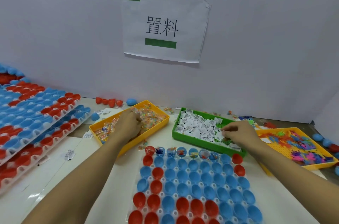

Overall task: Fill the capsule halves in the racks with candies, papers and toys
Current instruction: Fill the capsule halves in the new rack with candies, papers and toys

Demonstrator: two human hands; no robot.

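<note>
A white rack (189, 183) of blue and red capsule halves lies in front of me; several halves in its far row hold items. My left hand (129, 124) is down in the yellow tray (165, 122) of wrapped candies (148, 115), fingers curled among them. My right hand (238, 133) reaches into the green tray (176, 133) and pinches small white papers (198, 126). A second yellow tray (322, 164) at the right holds colourful plastic toys (300, 148).
Stacked racks of capsule halves (31, 119) fill the left side. Loose red capsule halves (108, 101) and blue ones (131, 101) lie near the wall; others sit at the far right (325, 142). Stray papers (70, 154) lie on the table. A paper sign (163, 25) hangs on the wall.
</note>
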